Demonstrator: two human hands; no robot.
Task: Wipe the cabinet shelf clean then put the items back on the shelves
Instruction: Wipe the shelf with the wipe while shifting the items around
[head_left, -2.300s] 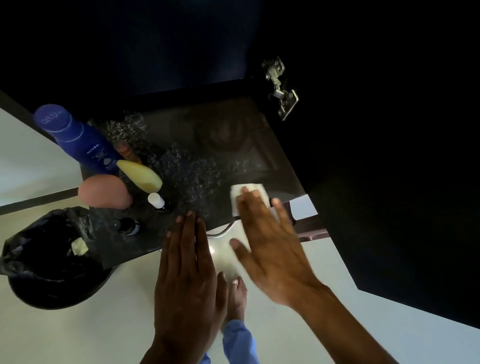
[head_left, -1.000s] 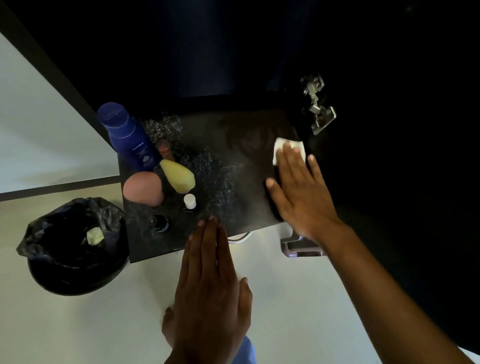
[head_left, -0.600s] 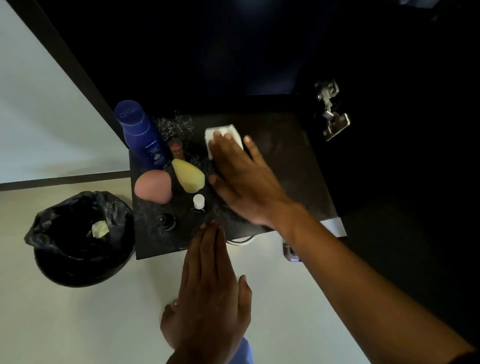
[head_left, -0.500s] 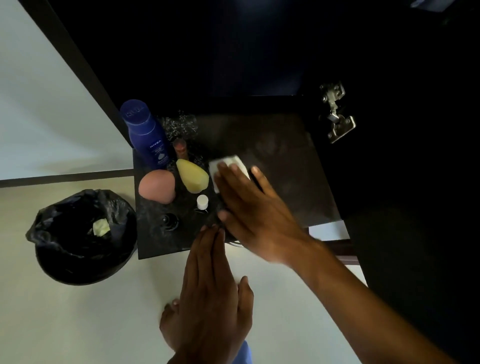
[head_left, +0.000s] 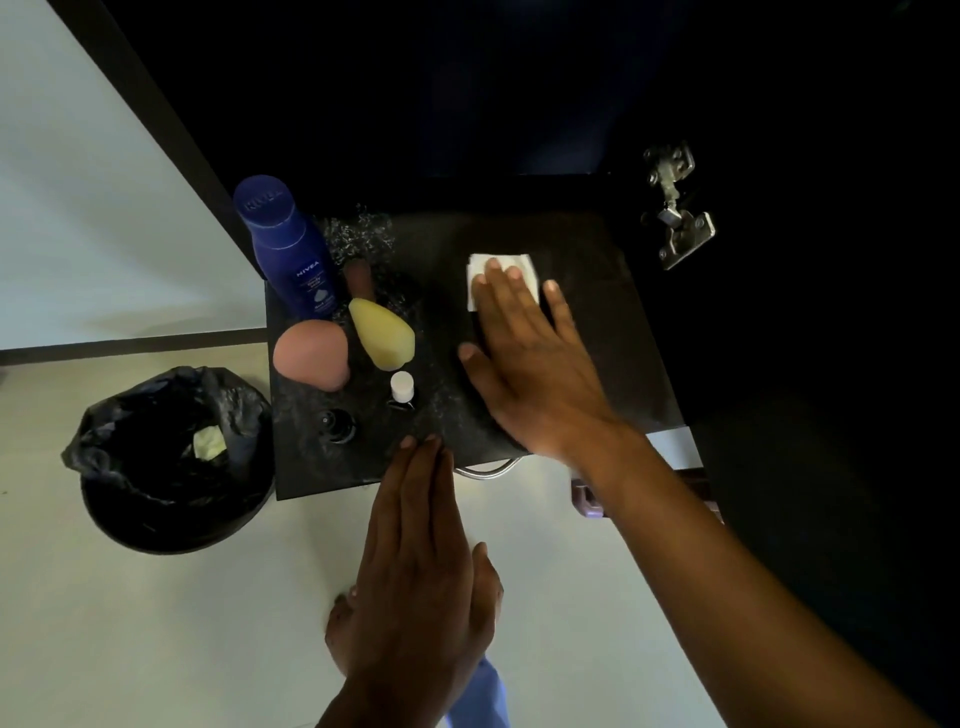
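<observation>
Dark speckled shelf (head_left: 597, 332) inside a black cabinet, viewed from above. The right hand (head_left: 530, 364) lies flat with fingers spread, palm down, pressing a white folded cloth (head_left: 498, 270) against the far middle of the shelf; only the cloth's far edge shows beyond the fingertips. The left hand (head_left: 421, 566) is flat and holds nothing, fingers together, its tips at the near edge of the shelf. On the left part of the shelf stand a blue lotion bottle (head_left: 288, 249), a pink sponge (head_left: 310, 353) just near of it, a yellow sponge (head_left: 382, 335) to the right of the pink one, a small white-capped bottle (head_left: 402, 389) and a small dark bottle (head_left: 336, 423) nearer still. A brown item (head_left: 358, 273) behind the yellow sponge is too dim to identify. A metal hinge (head_left: 675, 208) sits on the cabinet wall at far right. A bin lined with a black bag (head_left: 171, 457) stands on the pale floor (head_left: 156, 623) to the left.
</observation>
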